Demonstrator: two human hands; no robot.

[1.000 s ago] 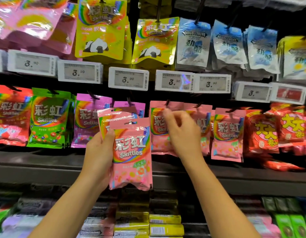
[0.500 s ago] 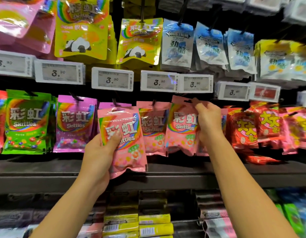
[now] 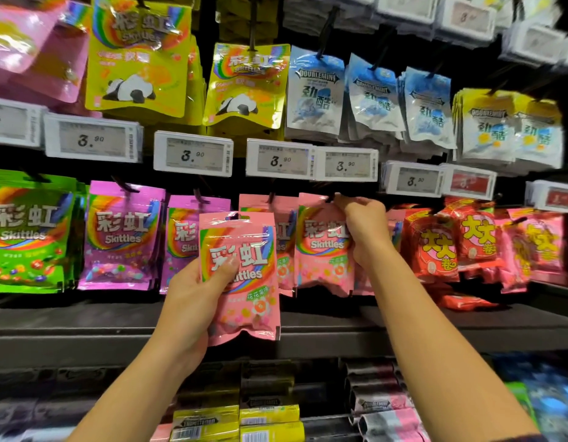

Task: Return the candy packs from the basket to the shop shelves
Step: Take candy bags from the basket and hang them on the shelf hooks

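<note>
Pink pack (image 3: 244,282) gripped by left hand (image 3: 193,301); right hand (image 3: 364,231) pinches hanging pack (image 3: 321,250) beside red packs (image 3: 435,247).

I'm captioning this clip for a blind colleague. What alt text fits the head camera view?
A person's right hand pinches the top of a pink Skittles pack at its shelf hook, while the left hand holds more pink Skittles packs in front of the shelf. Green, purple and yellow Skittles packs, blue Doublemint pouches and 3.90 price tags fill the display.

White price tags (image 3: 193,153) are sitting in a row under the upper hooks. Red-faced tags (image 3: 471,184) are showing at the right. Yellow boxes (image 3: 238,419) are lying low, near the bottom.
</note>
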